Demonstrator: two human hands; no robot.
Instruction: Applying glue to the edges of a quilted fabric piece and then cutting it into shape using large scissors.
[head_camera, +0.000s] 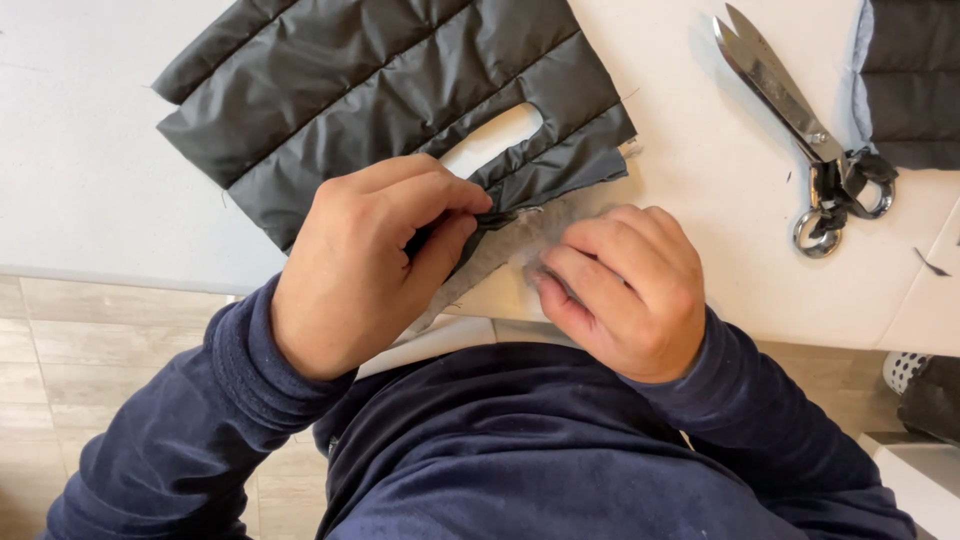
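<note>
The left hand (375, 265) is pinching the lower edge of one quilted dark panel (390, 95) lying on the white surface (90, 150); the right hand (620, 290) is gripping its grey lining (520, 240). Pulling evenly should avoid tearing. One pair of scissors (800, 120) is lying rightward, beside one second quilted piece (915, 70).

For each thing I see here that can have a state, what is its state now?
Left hand: closed, pinching the edge of the quilted panel.
Right hand: curled, fingers gripping the grey lining.
Quilted panel: flat on the white table, slot cut open.
Grey lining: pulled taut between both hands.
Scissors: shut, lying on the table, untouched.
</note>
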